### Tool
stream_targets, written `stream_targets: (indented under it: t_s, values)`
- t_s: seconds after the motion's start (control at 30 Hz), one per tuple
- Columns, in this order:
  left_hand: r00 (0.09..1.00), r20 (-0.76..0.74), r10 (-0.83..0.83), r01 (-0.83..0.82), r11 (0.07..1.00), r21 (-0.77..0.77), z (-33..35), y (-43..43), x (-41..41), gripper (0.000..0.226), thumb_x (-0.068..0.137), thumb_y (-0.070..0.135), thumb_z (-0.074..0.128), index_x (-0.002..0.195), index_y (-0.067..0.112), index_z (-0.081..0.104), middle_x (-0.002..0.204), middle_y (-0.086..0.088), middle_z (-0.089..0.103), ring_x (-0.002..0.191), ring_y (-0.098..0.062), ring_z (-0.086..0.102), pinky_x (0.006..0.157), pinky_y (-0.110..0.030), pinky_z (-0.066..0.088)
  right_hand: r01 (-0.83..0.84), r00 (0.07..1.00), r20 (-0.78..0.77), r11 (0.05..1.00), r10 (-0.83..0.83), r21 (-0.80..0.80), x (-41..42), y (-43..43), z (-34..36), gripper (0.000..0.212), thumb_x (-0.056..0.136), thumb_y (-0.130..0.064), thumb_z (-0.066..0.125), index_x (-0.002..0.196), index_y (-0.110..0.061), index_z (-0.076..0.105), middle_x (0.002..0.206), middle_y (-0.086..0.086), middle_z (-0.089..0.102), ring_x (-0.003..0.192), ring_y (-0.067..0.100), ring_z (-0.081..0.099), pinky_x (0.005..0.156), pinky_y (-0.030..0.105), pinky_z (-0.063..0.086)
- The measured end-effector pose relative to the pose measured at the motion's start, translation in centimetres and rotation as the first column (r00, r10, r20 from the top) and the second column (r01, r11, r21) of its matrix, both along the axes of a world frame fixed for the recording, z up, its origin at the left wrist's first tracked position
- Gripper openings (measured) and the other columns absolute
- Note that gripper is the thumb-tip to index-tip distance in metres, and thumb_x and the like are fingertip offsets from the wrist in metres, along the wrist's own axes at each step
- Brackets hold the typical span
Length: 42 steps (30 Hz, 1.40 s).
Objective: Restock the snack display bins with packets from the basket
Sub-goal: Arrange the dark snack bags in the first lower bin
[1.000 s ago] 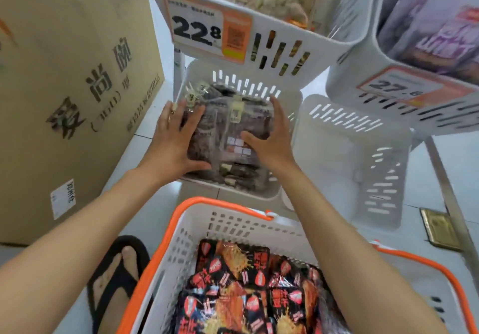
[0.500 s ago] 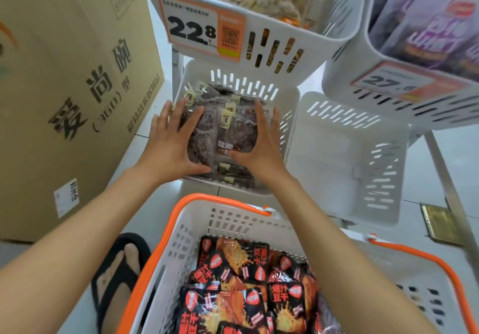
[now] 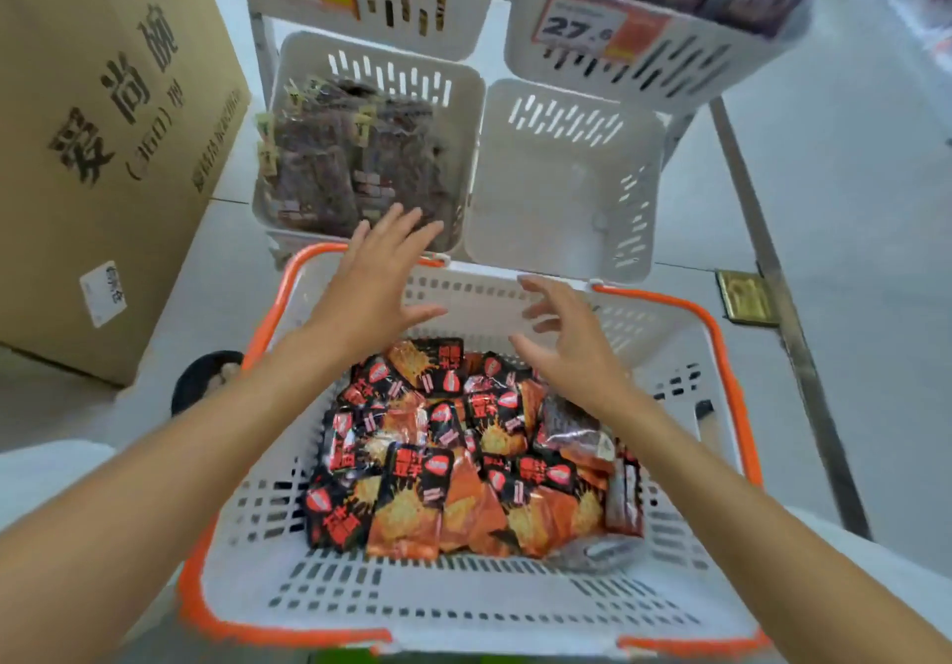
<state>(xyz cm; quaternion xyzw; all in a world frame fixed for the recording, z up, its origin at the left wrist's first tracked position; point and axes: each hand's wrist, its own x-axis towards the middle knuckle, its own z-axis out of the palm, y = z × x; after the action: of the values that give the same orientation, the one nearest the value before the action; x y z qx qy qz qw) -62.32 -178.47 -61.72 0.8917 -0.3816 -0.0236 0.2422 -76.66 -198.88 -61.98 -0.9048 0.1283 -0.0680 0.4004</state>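
Now your left grip (image 3: 373,297) and right grip (image 3: 569,354) hover over the basket (image 3: 412,607), both wide open and empty; red packets (image 3: 453,478) lie inside, and dark packets (image 3: 350,168) fill the far-left bin (image 3: 463,96).

basket (image 3: 685,375) matt plastic | packets (image 3: 453,462) glossy film | box (image 3: 103,148) matt cardboard

White basket (image 3: 664,354) with orange rim, red-black packets (image 3: 453,462), white slotted bins (image 3: 566,189), brown cardboard box (image 3: 103,148), orange-white price tags (image 3: 592,24).
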Motion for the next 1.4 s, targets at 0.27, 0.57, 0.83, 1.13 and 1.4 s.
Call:
stream_targets:
  t_s: [0.27,0.57,0.83,1.13,1.4]
  values:
    - [0.981,-0.168,-0.100,0.127,0.978,0.163,-4.1,-1.1,-8.5,0.092,0.082,0.052,0.071,0.156,0.025,0.023,0.164,-0.003,0.020,0.151,-0.021,0.015,0.123,-0.039,0.007,-0.290,0.675,-0.737,0.928,0.027,-0.232,-10.7,-4.1,-10.7,0.070,0.097,-0.046,0.054,0.156,-0.030,0.019,0.161,0.016,0.018,0.148,0.035,0.016,0.119,0.051,0.016]
    - [-0.021,-0.994,0.111,-0.371,0.922,0.111,-3.4,-4.2,-12.5,0.084,0.081,0.063,0.063,0.147,0.016,0.040,0.143,-0.015,0.049,0.111,-0.026,0.064,0.086,-0.038,0.058,-0.170,0.954,-0.196,0.948,0.227,0.270,-9.0,-1.3,-4.7,0.047,0.090,-0.014,0.069,0.134,-0.026,0.057,0.141,-0.008,0.052,0.129,0.003,0.047,0.107,0.022,0.040]
    - [-0.182,-0.983,-0.007,-0.497,0.863,0.086,-5.2,-3.4,-12.4,0.049,0.093,-0.009,0.049,0.127,0.025,0.055,0.113,-0.015,0.062,0.101,-0.025,0.060,0.058,-0.029,0.058,-0.393,0.454,-0.772,0.878,0.444,0.274,-12.9,-4.8,-3.1,0.074,0.085,-0.031,0.075,0.149,-0.024,0.039,0.151,-0.006,0.041,0.133,0.010,0.040,0.113,0.031,0.028]
    - [-0.078,-0.997,0.020,-0.550,0.833,0.060,-5.1,-0.3,-11.1,0.056,0.092,-0.015,0.042,0.113,0.034,0.059,0.120,-0.015,0.056,0.104,-0.030,0.062,0.082,-0.041,0.057,-0.338,0.739,-0.558,0.924,0.378,0.178,-8.8,-3.9,-1.5,0.026,0.094,-0.024,0.065,0.120,-0.018,0.066,0.128,-0.006,0.062,0.115,0.007,0.057,0.100,0.026,0.044]
    - [-0.094,-0.996,-0.002,-0.534,0.844,0.049,-5.7,1.1,-11.0,0.061,0.091,-0.015,0.046,0.119,0.037,0.061,0.132,-0.017,0.052,0.112,-0.033,0.060,0.079,-0.040,0.060,-0.483,0.275,-0.820,0.809,0.502,0.334,-12.7,-4.7,-7.5,0.041,0.076,-0.034,0.075,0.116,-0.025,0.070,0.115,-0.010,0.067,0.102,0.010,0.059,0.097,0.037,0.046]
